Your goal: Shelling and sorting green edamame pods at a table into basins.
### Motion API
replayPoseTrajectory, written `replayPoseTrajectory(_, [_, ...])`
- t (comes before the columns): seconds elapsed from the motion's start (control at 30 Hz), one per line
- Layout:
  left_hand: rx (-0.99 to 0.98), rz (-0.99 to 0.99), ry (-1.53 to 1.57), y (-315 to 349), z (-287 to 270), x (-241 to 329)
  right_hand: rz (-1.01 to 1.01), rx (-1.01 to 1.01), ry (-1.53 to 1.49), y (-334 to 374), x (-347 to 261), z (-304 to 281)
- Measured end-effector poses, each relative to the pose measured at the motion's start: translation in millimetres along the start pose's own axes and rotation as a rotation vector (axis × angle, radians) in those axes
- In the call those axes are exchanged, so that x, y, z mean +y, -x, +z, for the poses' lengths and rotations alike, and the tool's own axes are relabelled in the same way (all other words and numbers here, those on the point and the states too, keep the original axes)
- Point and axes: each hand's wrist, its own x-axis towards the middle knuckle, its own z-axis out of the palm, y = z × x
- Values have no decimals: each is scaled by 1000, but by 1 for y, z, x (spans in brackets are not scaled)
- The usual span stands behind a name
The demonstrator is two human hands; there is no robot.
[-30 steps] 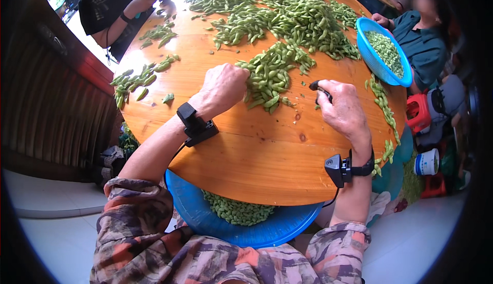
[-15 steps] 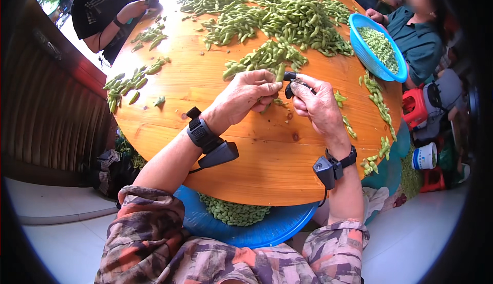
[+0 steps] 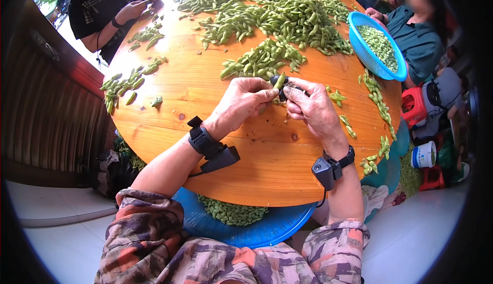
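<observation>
Pinching a green soybean pod (image 3: 280,80) over the wooden table (image 3: 257,166): left hand (image 3: 249,98). Right hand (image 3: 312,103) curled beside pod, black piece (image 3: 282,97) at fingertips, grip unclear. Small pod heap (image 3: 257,60) at 11 o'clock, big heap (image 3: 287,19) 12, blue colander (image 3: 362,46) of shelled beans (image 3: 378,46) 2, loose pods (image 3: 137,83) 9. Table edge hides part of blue basin (image 3: 300,221) at 6.

Top edge crops the upper-left person (image 3: 100,14); mid-frame, the left hand (image 3: 242,100) partly hides a pod (image 3: 280,81); lower-centre, the table (image 3: 251,181) overlaps the basin (image 3: 290,231).
</observation>
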Motion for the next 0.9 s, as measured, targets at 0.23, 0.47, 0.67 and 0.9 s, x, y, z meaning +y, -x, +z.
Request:
replayPoseTrajectory(0.23, [-68, 49, 14, 3, -4, -2, -50, 12, 48, 2, 1, 0])
replayPoseTrajectory(0.47, [-423, -27, 585, -2, -13, -16, -54, -112, -147, 8, -9, 2])
replayPoseTrajectory(0.67, [-68, -18, -77, 2, -5, 8, -125, 135, 334, 2, 8, 2])
replayPoseTrajectory(0.9, [-1, 132, -360, 0, -4, 3, -216, 164, 618, 5, 9, 15])
